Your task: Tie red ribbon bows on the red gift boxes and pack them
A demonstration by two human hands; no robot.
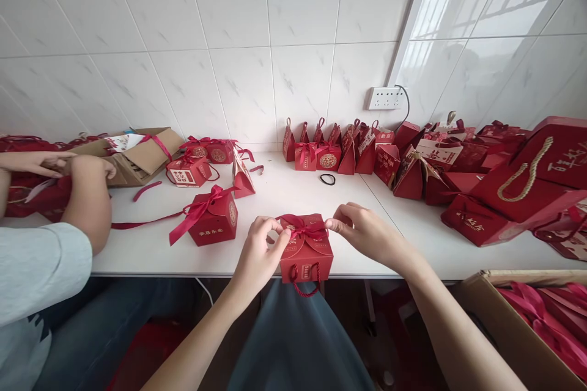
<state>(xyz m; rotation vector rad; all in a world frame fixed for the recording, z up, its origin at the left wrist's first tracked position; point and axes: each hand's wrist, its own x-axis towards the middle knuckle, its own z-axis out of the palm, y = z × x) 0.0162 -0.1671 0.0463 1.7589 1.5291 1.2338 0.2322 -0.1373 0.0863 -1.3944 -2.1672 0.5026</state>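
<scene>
A red gift box (306,259) with gold print and a rope handle sits at the table's front edge, its handle hanging over the edge. A red ribbon (308,230) is tied in a bow on its top. At the bow's left side, my left hand (267,243) pinches the ribbon between thumb and fingers. My right hand (355,229) is closed on the ribbon's right side, thumb against forefinger. To the left stands another red box (213,225) with a ribbon bow.
A person's arms (89,195) work at the left beside an open cardboard box (145,156). Small red boxes (328,157) line the wall. Red boxes pile up at right, above a carton (488,311) of ribboned boxes. A black band (327,179) lies mid-table.
</scene>
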